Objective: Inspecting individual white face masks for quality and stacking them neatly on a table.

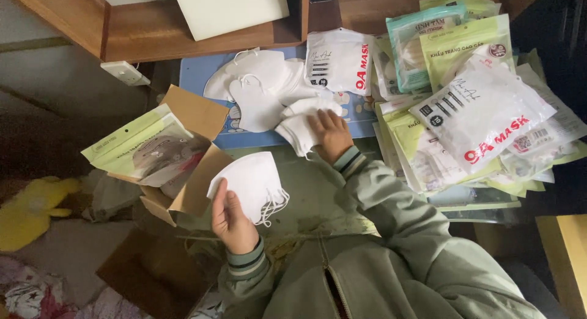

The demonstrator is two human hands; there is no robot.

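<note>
Left hand [231,216] around white masks [252,183], right hand [331,133] on mask pile [301,124]

White mask pouch w/ red and black print [340,61] lies centre of desk. Right of it: teal-edged pouch [416,44], green-topped pouch [468,47], big white pouch [483,114] atop pile. Far left of it: green-topped pouch [147,148] in cardboard box [192,190].

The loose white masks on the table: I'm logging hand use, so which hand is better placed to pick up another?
Probably the right hand: it already rests on the loose white masks. The left hand holds a stack of masks.
</note>
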